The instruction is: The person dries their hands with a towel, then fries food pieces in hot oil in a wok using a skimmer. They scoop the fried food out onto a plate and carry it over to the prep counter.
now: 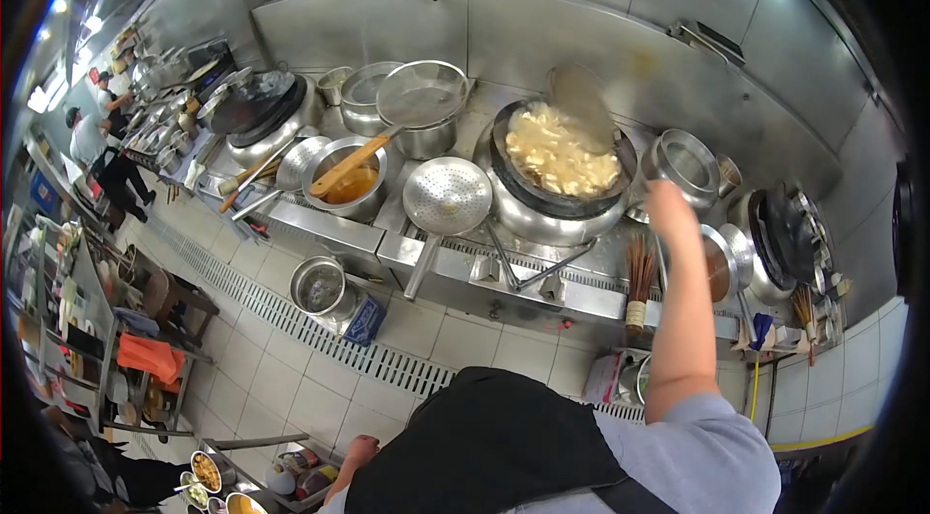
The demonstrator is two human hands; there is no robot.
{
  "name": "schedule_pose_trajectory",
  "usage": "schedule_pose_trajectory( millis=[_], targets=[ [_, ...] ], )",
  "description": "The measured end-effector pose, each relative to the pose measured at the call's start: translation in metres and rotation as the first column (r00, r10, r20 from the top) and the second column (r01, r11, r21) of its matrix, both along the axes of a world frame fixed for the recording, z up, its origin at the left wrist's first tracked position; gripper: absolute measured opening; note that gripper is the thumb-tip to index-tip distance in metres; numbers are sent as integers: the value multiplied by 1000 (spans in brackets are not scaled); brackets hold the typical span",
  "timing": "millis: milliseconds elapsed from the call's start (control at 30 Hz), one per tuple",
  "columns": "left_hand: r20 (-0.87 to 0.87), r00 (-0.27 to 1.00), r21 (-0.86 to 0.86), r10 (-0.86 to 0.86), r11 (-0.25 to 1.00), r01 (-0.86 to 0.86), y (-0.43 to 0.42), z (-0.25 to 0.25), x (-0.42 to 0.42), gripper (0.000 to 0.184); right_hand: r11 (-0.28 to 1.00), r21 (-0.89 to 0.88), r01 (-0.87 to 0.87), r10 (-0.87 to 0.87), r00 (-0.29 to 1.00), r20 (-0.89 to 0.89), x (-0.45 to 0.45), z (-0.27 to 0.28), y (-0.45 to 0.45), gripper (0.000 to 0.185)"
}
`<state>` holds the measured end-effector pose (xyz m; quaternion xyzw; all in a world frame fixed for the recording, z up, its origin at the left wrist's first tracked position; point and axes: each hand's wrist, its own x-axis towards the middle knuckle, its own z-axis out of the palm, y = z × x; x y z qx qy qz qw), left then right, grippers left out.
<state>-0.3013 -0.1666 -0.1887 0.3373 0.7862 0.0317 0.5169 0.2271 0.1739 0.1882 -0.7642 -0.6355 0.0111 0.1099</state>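
My right hand (666,196) is closed at the right side of a black wok (625,170) full of pale yellow pieces (562,151). What its fingers hold is blurred and too small to tell. A motion-smeared round metal utensil (581,99) hangs over the wok's back edge. My left hand (362,448) is low beside my body, curled closed, near the end of a metal cart (281,439); its inner side is hidden. Left of the wok lies a perforated skimmer (448,194), and beyond it a pot of brown liquid (351,186) with a wooden-handled utensil (358,165) across it.
A bamboo brush (639,281) stands at the stove's front edge. Metal bowls (686,163) are right of the wok. A bucket (320,285) sits below the counter by a blue box (365,320). Two people (92,146) stand far left; another person's dark clothing (136,475) is at lower left.
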Motion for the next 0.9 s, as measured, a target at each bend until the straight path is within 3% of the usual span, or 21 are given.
schedule_pose_trajectory(
  millis=[100, 200, 267, 333, 400, 433, 500, 567, 600, 633, 700, 800, 833, 900],
  targets=[
    [-13, 1000, -11, -22, 1000, 22, 0, 0, 0, 18, 997, -62, 46, -45, 999, 22, 13, -83, 71, 21],
    [-21, 1000, -19, -13, 1000, 13, 1, 1, 1, 18, 999, 0, -41, 41, 998, 53, 11, -40, 79, 22],
    [-21, 1000, -22, 6, 1000, -7, -2, 3, 4, 18, 997, 71, -6, 9, 999, -35, 0, -13, 75, 23],
    [-21, 1000, -28, 23, 999, -23, -8, 3, 7, 18, 997, 82, 10, -5, 998, -61, 3, -26, 89, 22],
    [-24, 999, -35, 37, 999, -38, -16, 1, 9, 18, 998, 46, -44, 41, 997, 65, 18, -65, 122, 21],
    [-26, 999, -41, 44, 998, -45, -20, 1, 10, 18, 997, 53, -53, 49, 997, 64, 26, -58, 127, 21],
    [-28, 997, -55, 66, 996, -67, -28, 0, 12, 17, 980, -157, -122, 157, 959, 237, 40, -28, 128, 20],
    [-31, 996, -77, 85, 993, -87, -40, -1, 15, 17, 939, -274, -208, 319, 826, 464, 54, 5, 134, 20],
    [-33, 996, -89, 86, 992, -88, -46, -2, 17, 17, 990, -87, -110, 127, 965, 231, 48, 16, 124, 21],
    [-36, 996, -98, 82, 991, -86, -48, -3, 18, 17, 990, -95, -107, 127, 964, 234, 48, 7, 128, 21],
    [-37, 997, -114, 70, 991, -74, -50, -5, 18, 17, 995, 93, -20, 8, 992, 126, 49, -26, 146, 22],
    [-33, 997, -113, 69, 991, -73, -48, -8, 18, 17, 997, -73, -40, 53, 982, 181, 49, -62, 144, 24],
    [-32, 997, -105, 76, 991, -79, -47, -7, 17, 17, 986, -161, -51, 83, 977, 199, 47, -55, 135, 24],
    [-24, 994, -83, 103, 991, -105, -44, -4, 18, 17, 969, -174, -177, 219, 938, 267, 66, -29, 119, 22]
  ],
)
